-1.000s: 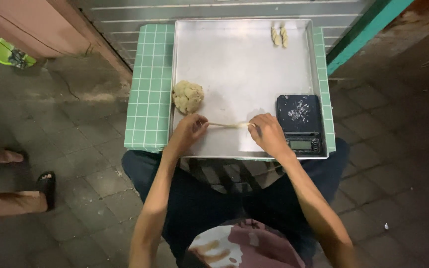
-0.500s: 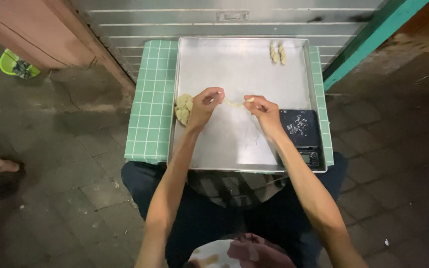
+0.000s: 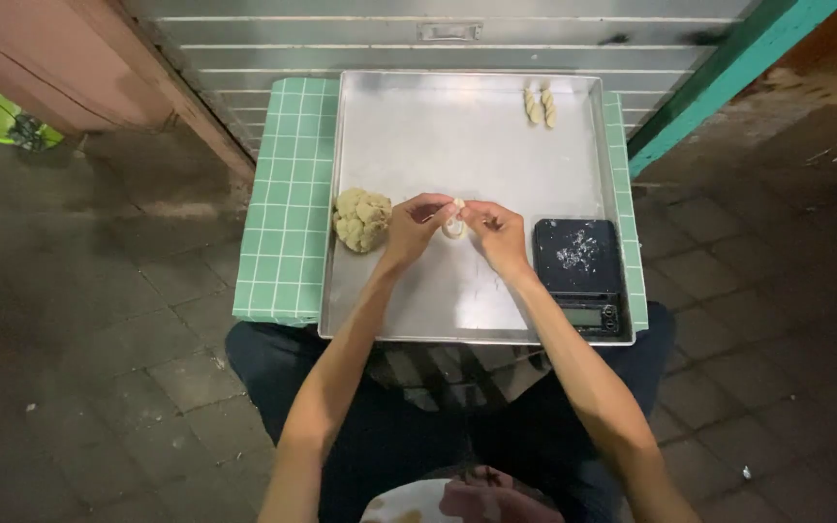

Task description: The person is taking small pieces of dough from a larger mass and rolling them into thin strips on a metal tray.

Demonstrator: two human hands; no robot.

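Over the middle of a large metal tray, my left hand and my right hand meet fingertip to fingertip. Between them they pinch a small folded strip of pale dough, each hand on one end. A rough lump of dough lies on the tray just left of my left hand. Two twisted dough pieces rest side by side at the tray's far right corner.
A black kitchen scale dusted with flour sits on the tray's near right corner. The tray stands on a small green-tiled table against a corrugated metal shutter. A green bowl lies on the paved floor far left.
One second ago the hands stretched a long dough rope near the tray's front edge. Now they have come together mid-tray, with the rope folded into a short piece between the fingertips.
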